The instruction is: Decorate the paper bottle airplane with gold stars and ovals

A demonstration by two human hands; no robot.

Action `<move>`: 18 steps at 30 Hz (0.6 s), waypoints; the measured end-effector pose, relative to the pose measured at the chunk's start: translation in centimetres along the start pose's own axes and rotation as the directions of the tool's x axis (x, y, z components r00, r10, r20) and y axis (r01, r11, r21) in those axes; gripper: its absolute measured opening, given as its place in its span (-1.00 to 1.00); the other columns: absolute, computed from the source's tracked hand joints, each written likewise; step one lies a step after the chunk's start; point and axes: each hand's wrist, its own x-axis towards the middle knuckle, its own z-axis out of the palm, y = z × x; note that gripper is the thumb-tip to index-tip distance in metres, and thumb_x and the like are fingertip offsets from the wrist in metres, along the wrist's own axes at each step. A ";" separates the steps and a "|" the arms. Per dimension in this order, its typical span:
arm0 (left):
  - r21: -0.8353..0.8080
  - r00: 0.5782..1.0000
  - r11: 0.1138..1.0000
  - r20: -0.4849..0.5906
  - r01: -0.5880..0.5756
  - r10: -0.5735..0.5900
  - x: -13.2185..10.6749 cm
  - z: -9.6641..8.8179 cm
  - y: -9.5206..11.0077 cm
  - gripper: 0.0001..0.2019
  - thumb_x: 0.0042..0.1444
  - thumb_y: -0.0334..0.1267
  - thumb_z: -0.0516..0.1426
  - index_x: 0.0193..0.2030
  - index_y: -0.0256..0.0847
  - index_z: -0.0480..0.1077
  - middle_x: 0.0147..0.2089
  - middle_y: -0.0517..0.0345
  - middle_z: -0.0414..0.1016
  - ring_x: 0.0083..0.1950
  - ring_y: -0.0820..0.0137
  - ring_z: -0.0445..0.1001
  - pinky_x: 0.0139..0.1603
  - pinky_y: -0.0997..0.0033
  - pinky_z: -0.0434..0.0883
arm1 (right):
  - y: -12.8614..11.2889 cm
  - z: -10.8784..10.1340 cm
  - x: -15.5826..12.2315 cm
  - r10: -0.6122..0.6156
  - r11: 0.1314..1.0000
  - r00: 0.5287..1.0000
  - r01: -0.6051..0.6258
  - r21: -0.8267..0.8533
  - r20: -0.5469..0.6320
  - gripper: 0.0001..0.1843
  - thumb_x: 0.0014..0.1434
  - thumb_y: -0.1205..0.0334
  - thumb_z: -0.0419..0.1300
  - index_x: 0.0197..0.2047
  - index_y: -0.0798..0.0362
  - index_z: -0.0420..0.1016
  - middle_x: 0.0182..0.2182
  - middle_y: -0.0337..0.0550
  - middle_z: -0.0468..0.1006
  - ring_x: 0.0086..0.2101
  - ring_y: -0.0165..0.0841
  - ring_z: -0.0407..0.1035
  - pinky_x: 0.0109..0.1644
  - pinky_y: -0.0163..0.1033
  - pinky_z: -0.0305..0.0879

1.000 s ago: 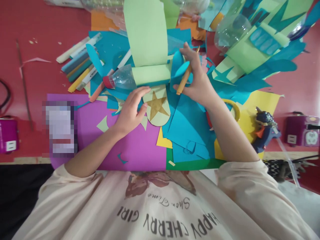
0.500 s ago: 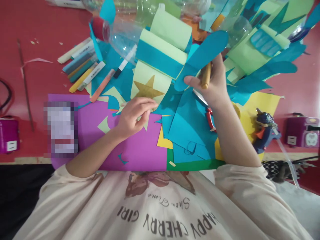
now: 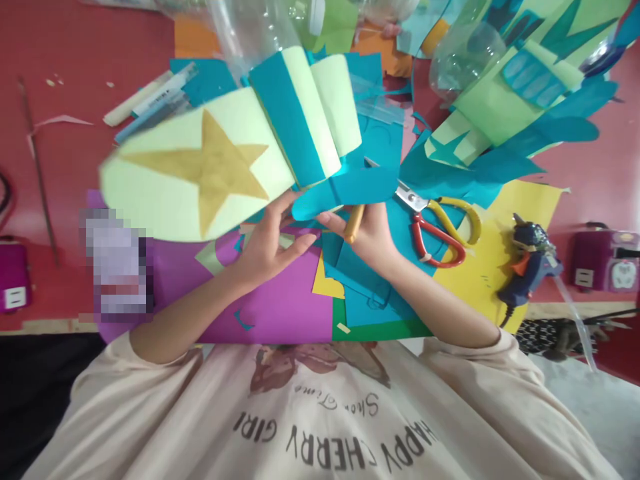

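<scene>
Left hand [image 3: 270,250] half open, thumb spread, fingertips partly hidden at the star flap [image 3: 210,173]; right hand [image 3: 371,237] curled round a marker [image 3: 354,225] (thumb against blue fin [image 3: 357,189]).

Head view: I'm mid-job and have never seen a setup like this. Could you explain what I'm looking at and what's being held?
There is no machine here: the grip is a person's own bare hands. One camera, worn on the head, looks forward and down at them. The right hand holds a tan marker, its fingers partly hidden behind a blue paper strip. The left hand is open, fingertips hidden behind a pale green panel with a gold star. Just beyond is a clear bottle. Scissors, a glue gun, pens and purple paper lie about the red surface.
</scene>
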 end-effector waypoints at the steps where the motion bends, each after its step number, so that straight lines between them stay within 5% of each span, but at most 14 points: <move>1: -0.038 1.000 0.999 -0.020 0.020 -0.021 0.1 0.1 0.0 -0.47 0.32 0.12 0.03 0.30 0.07 -0.08 0.21 0.00 0.34 0.16 0.23 0.49 0.06 0.20 0.58 | 0.0 0.3 -0.2 0.014 1.000 1.000 -0.014 0.013 0.021 -0.18 0.07 -0.26 0.25 0.26 -0.16 0.02 -0.06 -0.05 0.52 -0.10 -0.16 0.50 0.01 0.02 0.52; 9: -0.182 0.973 0.965 -0.097 0.191 -0.210 1.4 -0.6 -0.3 -0.56 0.27 0.18 0.05 0.12 0.16 -0.07 0.24 0.08 0.30 0.14 0.27 0.50 0.08 0.18 0.57 | -0.5 0.9 -0.9 -0.025 0.999 0.982 0.016 0.050 0.186 -0.18 0.03 -0.25 0.30 0.23 -0.18 0.07 0.17 0.02 0.36 0.05 -0.13 0.47 0.10 0.04 0.51; 18: 0.094 0.951 0.970 -0.237 0.226 -0.198 1.8 -1.7 -1.8 -0.47 0.26 0.25 -0.03 0.21 0.12 -0.15 0.14 -0.01 0.34 0.10 0.22 0.49 0.03 0.12 0.54 | -1.8 0.2 -0.4 -0.166 0.983 0.895 0.184 -0.003 0.413 -0.29 0.14 -0.08 0.26 0.28 -0.09 0.12 0.33 0.07 0.26 0.31 -0.08 0.18 0.31 0.10 0.30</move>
